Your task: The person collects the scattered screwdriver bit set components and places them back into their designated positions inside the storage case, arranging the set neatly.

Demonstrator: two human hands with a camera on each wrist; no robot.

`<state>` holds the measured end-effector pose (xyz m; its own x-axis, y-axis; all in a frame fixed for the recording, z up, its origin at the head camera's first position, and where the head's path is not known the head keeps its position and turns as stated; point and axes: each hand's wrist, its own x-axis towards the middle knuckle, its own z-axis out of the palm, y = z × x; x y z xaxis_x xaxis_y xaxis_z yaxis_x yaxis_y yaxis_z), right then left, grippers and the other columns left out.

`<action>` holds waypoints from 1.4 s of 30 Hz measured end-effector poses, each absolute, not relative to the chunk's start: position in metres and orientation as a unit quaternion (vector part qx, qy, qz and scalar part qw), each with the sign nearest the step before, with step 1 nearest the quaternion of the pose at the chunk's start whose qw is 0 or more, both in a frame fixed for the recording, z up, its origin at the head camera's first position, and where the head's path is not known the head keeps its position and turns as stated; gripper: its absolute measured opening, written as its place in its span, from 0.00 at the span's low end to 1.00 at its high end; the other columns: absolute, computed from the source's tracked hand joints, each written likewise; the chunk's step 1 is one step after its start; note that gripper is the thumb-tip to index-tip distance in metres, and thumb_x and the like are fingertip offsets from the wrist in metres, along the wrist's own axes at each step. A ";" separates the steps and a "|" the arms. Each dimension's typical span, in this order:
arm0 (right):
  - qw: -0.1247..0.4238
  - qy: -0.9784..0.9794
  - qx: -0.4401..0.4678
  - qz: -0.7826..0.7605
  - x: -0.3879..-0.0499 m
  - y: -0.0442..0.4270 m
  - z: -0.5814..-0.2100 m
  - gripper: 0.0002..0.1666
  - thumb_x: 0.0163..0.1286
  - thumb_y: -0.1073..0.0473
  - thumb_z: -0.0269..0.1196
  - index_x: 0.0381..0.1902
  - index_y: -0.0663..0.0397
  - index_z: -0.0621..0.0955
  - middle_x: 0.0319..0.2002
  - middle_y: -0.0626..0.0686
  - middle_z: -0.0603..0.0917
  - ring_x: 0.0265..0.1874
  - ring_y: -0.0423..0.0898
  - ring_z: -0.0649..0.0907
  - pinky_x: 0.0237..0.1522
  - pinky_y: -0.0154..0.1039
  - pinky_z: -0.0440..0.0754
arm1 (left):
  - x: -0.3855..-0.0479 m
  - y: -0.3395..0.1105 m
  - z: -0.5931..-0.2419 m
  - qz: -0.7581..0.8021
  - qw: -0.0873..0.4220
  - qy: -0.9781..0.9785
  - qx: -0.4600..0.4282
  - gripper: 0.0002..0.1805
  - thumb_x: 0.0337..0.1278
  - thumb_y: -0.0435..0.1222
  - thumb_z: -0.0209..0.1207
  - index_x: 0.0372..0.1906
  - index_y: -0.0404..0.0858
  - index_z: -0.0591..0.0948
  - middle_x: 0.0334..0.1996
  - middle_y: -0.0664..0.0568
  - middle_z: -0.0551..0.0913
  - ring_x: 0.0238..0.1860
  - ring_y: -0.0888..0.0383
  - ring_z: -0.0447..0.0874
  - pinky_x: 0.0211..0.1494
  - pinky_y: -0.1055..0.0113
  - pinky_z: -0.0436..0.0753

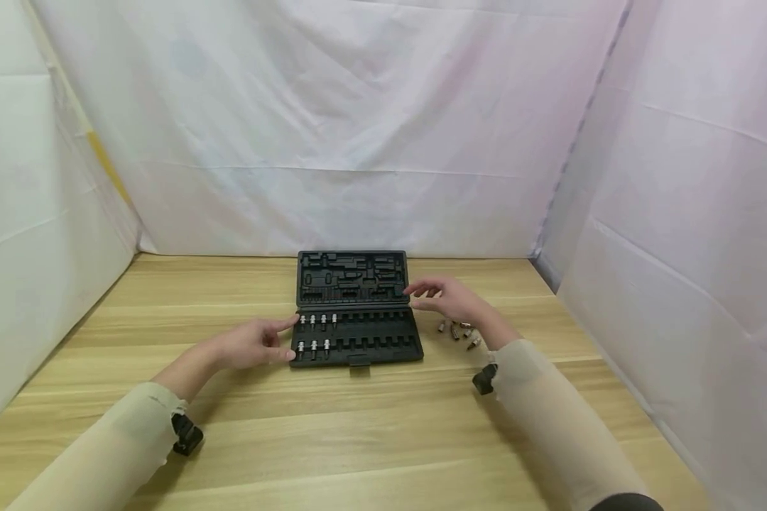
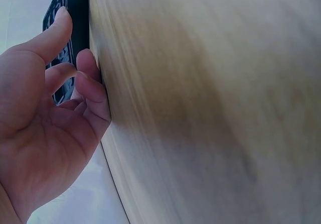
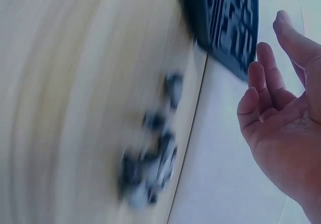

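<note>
An unfolded black plastic socket case [image 1: 358, 337] lies on the table, its lid [image 1: 353, 278] tilted back behind the tray. Several silver bit sockets [image 1: 314, 346] stand in the left slots of both rows. My left hand [image 1: 251, 343] touches the case's left edge, thumb by the front corner and a finger by the hinge side; the wrist view shows its other fingers loosely bent. With nothing in it, my right hand [image 1: 446, 298] hovers beside the lid's right edge, fingers relaxed and apart. Several loose bit sockets [image 3: 150, 163] lie below it, blurred in the right wrist view.
The wood-grain table [image 1: 332, 433] carries the case near its back edge. White cloth [image 1: 332, 128] hangs behind and along both sides. Black wrist devices [image 1: 187, 434] sit on both forearms.
</note>
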<state>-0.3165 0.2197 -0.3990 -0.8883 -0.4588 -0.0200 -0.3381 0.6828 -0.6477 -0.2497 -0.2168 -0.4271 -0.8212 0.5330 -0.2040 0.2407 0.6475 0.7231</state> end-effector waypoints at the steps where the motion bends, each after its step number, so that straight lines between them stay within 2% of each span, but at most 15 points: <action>1: 0.085 0.914 -0.218 -0.332 -0.316 0.227 -0.400 0.21 0.83 0.51 0.67 0.69 0.46 0.86 0.63 0.57 0.87 0.57 0.54 0.83 0.62 0.60 0.82 | -0.250 -0.217 -0.427 0.358 0.204 0.885 0.219 0.48 0.75 0.46 0.70 0.89 0.38 0.58 0.34 0.48 0.81 0.32 0.56 0.72 0.34 0.66 0.74; 7: 0.068 0.922 -0.194 -0.327 -0.312 0.269 -0.403 0.21 0.83 0.51 0.67 0.68 0.49 0.86 0.62 0.58 0.87 0.59 0.55 0.83 0.63 0.59 0.81 | -0.250 -0.219 -0.428 0.343 0.201 0.892 0.215 0.48 0.75 0.47 0.69 0.89 0.40 0.58 0.33 0.50 0.80 0.32 0.57 0.71 0.34 0.66 0.75; 14: 0.039 0.929 -0.160 -0.331 -0.305 0.322 -0.408 0.17 0.80 0.53 0.69 0.62 0.50 0.89 0.57 0.59 0.90 0.52 0.52 0.84 0.54 0.46 0.83 | -0.252 -0.217 -0.427 0.336 0.197 0.895 0.218 0.48 0.75 0.48 0.69 0.89 0.41 0.59 0.34 0.50 0.81 0.32 0.57 0.71 0.35 0.66 0.74; 18: 0.046 0.934 -0.147 -0.323 -0.304 0.348 -0.412 0.17 0.80 0.56 0.69 0.62 0.52 0.88 0.55 0.60 0.90 0.51 0.50 0.85 0.52 0.43 0.83 | -0.250 -0.216 -0.426 0.344 0.198 0.891 0.221 0.48 0.75 0.47 0.70 0.89 0.39 0.59 0.33 0.50 0.80 0.32 0.57 0.71 0.34 0.66 0.75; 22: 0.064 0.944 -0.141 -0.292 -0.301 0.369 -0.415 0.18 0.80 0.56 0.68 0.64 0.52 0.88 0.55 0.58 0.90 0.53 0.52 0.86 0.55 0.45 0.83 | -0.250 -0.216 -0.424 0.348 0.197 0.890 0.221 0.48 0.74 0.47 0.70 0.88 0.39 0.59 0.33 0.50 0.80 0.31 0.57 0.71 0.33 0.66 0.74; 26: 0.083 0.947 -0.148 -0.271 -0.299 0.380 -0.418 0.19 0.81 0.56 0.68 0.65 0.52 0.87 0.57 0.60 0.91 0.57 0.56 0.87 0.59 0.48 0.83 | -0.250 -0.216 -0.425 0.348 0.196 0.890 0.222 0.48 0.75 0.46 0.70 0.88 0.39 0.59 0.32 0.51 0.80 0.31 0.57 0.71 0.33 0.66 0.74; 30: 0.101 0.949 -0.145 -0.259 -0.299 0.384 -0.419 0.19 0.82 0.55 0.67 0.65 0.51 0.87 0.60 0.61 0.91 0.59 0.58 0.87 0.57 0.46 0.82 | -0.250 -0.216 -0.426 0.348 0.200 0.889 0.220 0.47 0.75 0.46 0.69 0.88 0.39 0.59 0.32 0.51 0.80 0.30 0.58 0.71 0.33 0.66 0.74; 37: 0.111 0.954 -0.140 -0.241 -0.301 0.385 -0.424 0.16 0.82 0.55 0.66 0.63 0.42 0.90 0.65 0.56 0.89 0.64 0.58 0.84 0.62 0.49 0.78 | -0.250 -0.216 -0.427 0.352 0.199 0.888 0.219 0.47 0.75 0.46 0.70 0.88 0.40 0.59 0.33 0.50 0.80 0.31 0.57 0.71 0.33 0.66 0.73; 42: 0.116 0.951 -0.149 -0.245 -0.305 0.384 -0.427 0.16 0.83 0.56 0.65 0.63 0.45 0.90 0.64 0.57 0.89 0.64 0.57 0.84 0.62 0.50 0.78 | -0.250 -0.216 -0.427 0.354 0.199 0.887 0.220 0.47 0.75 0.46 0.70 0.88 0.40 0.60 0.32 0.50 0.79 0.30 0.57 0.70 0.32 0.66 0.73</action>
<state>-0.3050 0.3842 -0.4271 -0.9285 -0.3406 -0.1478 -0.2264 0.8350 -0.5015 -0.2501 -0.2159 -0.4267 -0.8245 0.5306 -0.1965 0.2495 0.6526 0.7155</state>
